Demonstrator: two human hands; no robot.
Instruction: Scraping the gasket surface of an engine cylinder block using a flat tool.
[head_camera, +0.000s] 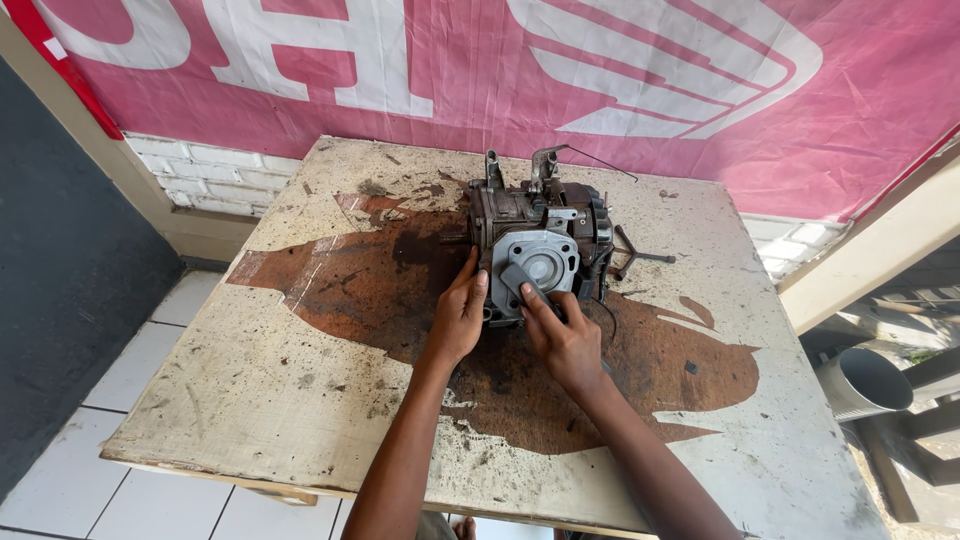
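Left hand: open, fingers flat against near-left side of engine block. Right hand: fingers pressing a small grey tool onto the block's round bore face. Block stands mid-counter, on dark oil stain; pink banner behind.

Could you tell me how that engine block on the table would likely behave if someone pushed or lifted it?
The engine block looks like solid cast metal, so probably heavy and rigid. It sits broad on the stained table, so it seems unlikely to roll or tip. Its grimy surfaces may be slippery where the left hand steadies it.
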